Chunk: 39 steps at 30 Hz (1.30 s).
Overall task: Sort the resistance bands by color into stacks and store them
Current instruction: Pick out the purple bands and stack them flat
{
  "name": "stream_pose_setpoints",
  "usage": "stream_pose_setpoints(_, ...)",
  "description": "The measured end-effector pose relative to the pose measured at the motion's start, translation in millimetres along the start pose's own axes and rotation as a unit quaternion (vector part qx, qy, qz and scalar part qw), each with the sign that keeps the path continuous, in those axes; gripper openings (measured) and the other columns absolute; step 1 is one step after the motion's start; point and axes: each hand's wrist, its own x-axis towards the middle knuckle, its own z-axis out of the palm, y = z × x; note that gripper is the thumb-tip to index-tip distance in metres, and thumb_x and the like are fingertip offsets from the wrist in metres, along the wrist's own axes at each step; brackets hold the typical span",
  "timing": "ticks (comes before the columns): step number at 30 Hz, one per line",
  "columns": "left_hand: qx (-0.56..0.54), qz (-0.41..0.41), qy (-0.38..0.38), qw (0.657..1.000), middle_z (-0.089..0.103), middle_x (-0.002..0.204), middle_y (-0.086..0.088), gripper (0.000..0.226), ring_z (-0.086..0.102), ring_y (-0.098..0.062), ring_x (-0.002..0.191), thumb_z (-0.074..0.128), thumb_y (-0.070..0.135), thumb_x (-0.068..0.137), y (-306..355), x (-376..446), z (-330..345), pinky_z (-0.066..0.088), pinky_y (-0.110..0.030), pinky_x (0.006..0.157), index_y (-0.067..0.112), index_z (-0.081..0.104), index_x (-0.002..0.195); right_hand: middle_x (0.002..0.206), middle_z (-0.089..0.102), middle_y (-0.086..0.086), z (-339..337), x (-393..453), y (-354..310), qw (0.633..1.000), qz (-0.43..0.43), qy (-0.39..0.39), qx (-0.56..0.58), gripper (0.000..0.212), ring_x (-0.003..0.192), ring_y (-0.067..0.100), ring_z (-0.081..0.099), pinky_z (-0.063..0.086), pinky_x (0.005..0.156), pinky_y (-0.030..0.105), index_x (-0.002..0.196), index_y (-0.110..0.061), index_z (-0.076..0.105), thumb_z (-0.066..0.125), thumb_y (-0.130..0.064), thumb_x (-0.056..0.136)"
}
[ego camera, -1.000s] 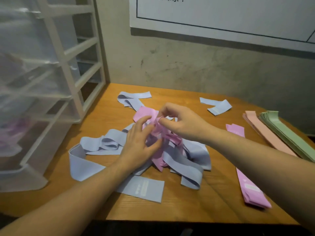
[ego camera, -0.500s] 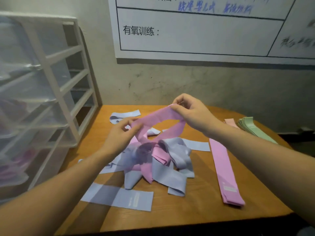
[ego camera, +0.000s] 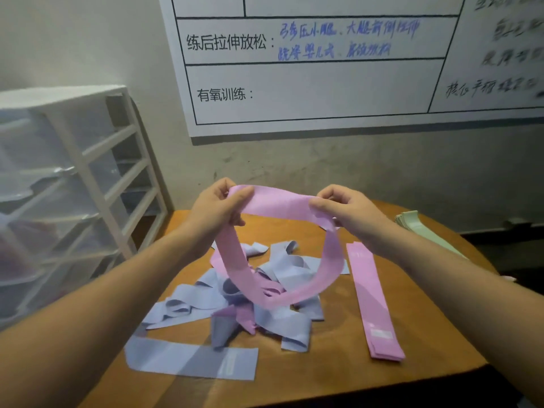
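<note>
Two hands hold one pink elastic loop band (ego camera: 279, 260) up above the round wooden tabletop (ego camera: 338, 375). The left hand (ego camera: 216, 206) pinches the loop's upper left end with thumb and curled fingers; the right hand (ego camera: 346, 212) pinches the upper right end the same way. Between them the top of the band runs flat and fairly taut, while the rest hangs in an open oval whose lowest curve dips to just above the heap below; whether it touches I cannot tell.

That heap, a tangle of pale blue bands with some pink ones mixed in (ego camera: 265, 298), sits mid-table. A single flattened pale blue band (ego camera: 191, 360) lies apart from it near the table's front edge, beneath the left forearm. Right of the heap, a neat stack of flat pink bands (ego camera: 372, 301) lies lengthwise, and bare wood shows on either side of it and in front of it. A stack of pale green bands (ego camera: 412, 223) rests at the far right rim, partly hidden behind the right forearm.

A white plastic drawer unit with translucent drawers (ego camera: 73, 201) stands hard against the table's left edge. The wall rises close behind, carrying a white ruled board with printed and handwritten text (ego camera: 323, 83). The table's curved rim falls away to dark floor on the right.
</note>
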Motion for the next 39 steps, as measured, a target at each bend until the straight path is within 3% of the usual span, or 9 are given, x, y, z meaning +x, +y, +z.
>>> stream_pose_setpoints(5,-0.023,-0.011,-0.051,0.998,0.043,0.058,0.006,0.028,0.039,-0.011,0.048,0.071,0.028,0.090,26.4,-8.5,19.0,0.037,-0.027,0.055,0.017,0.046,0.081,0.076,0.055,0.005,0.3,-21.0,-2.3,0.991,0.033,0.000,0.128,0.024,0.068,0.015,0.052,0.041,0.057,0.024,0.084,-0.019,0.050,0.061,0.001,0.093)
stream_pose_setpoints(9,-0.018,-0.003,-0.065,0.998,0.046,0.061,0.006,0.021,0.035,-0.010,0.052,0.061,0.019,0.099,37.8,-12.3,34.0,0.030,-0.023,0.052,0.018,0.048,0.083,0.083,0.070,0.010,2.4,-44.4,-2.8,0.984,0.047,-0.045,0.168,0.034,0.073,0.021,0.063,0.050,0.064,0.028,0.105,-0.017,0.052,0.053,0.014,0.091)
stream_pose_setpoints(12,-0.026,0.005,-0.082,0.996,0.048,0.063,0.006,0.019,0.038,-0.009,0.051,0.066,0.020,0.096,37.1,-12.5,44.5,0.029,-0.024,0.051,0.018,0.050,0.084,0.090,0.074,0.007,3.6,-58.0,-0.7,0.982,0.063,-0.069,0.164,0.038,0.079,0.016,0.067,0.052,0.073,0.028,0.116,-0.016,0.059,0.056,0.011,0.089)
stream_pose_setpoints(17,-0.076,-0.023,-0.114,0.990,0.048,0.063,0.005,0.013,0.035,-0.009,0.050,0.068,0.024,0.089,21.5,-12.2,61.5,0.028,-0.021,0.046,0.023,0.056,0.091,0.095,0.066,0.003,7.1,-75.5,11.5,0.978,0.076,-0.041,0.192,0.010,0.088,0.016,0.060,0.046,0.076,0.031,0.091,-0.025,0.071,0.069,-0.021,0.083)
stream_pose_setpoints(20,-0.037,-0.032,-0.127,0.991,0.047,0.060,0.006,0.004,0.034,-0.010,0.050,0.061,0.018,0.100,6.4,-15.9,71.8,0.027,-0.022,0.048,0.022,0.059,0.100,0.088,0.066,-0.002,7.3,-78.6,16.3,0.980,0.057,0.001,0.189,0.017,0.086,0.013,0.058,0.044,0.077,0.031,0.083,-0.028,0.073,0.069,-0.015,0.093)
stream_pose_setpoints(24,0.004,-0.058,-0.157,0.986,0.055,0.062,0.010,0.005,0.040,-0.006,0.049,0.058,0.018,0.102,-12.3,-23.3,83.1,0.032,-0.021,0.048,0.021,0.061,0.102,0.093,0.073,0.002,9.0,-79.6,9.2,0.987,0.022,-0.007,0.156,0.010,0.088,0.012,0.065,0.051,0.080,0.027,0.099,-0.012,0.068,0.066,-0.004,0.094)
stream_pose_setpoints(30,0.013,-0.079,-0.199,0.977,0.073,0.098,0.002,0.032,0.064,-0.009,0.085,0.064,0.017,0.077,-25.1,-26.3,81.9,0.049,-0.022,0.071,0.014,0.067,0.108,0.097,0.078,0.008,16.2,-71.6,1.6,0.989,0.031,0.019,0.142,0.016,0.087,0.011,0.071,0.054,0.074,0.019,0.108,-0.006,0.064,0.066,-0.001,0.093)
stream_pose_setpoints(34,-0.045,-0.052,-0.149,0.986,0.074,0.100,0.011,0.015,0.066,-0.006,0.095,0.059,0.011,0.099,-30.9,-29.2,85.3,0.050,-0.020,0.080,0.020,0.070,0.106,0.094,0.077,0.001,20.7,-64.2,4.8,0.990,0.035,0.058,0.121,0.012,0.088,0.008,0.069,0.055,0.078,0.024,0.106,-0.008,0.072,0.066,-0.010,0.096)
stream_pose_setpoints(39,-0.188,-0.090,-0.138,0.968,0.074,0.113,-0.004,0.048,0.068,-0.016,0.105,0.038,0.054,0.101,-27.8,-36.9,94.4,0.053,-0.027,0.086,0.021,0.072,0.108,0.103,0.077,-0.006,28.5,-55.3,4.8,0.993,0.000,0.091,0.079,0.014,0.101,0.012,0.069,0.057,0.089,0.030,0.104,-0.013,0.077,0.067,-0.011,0.095)
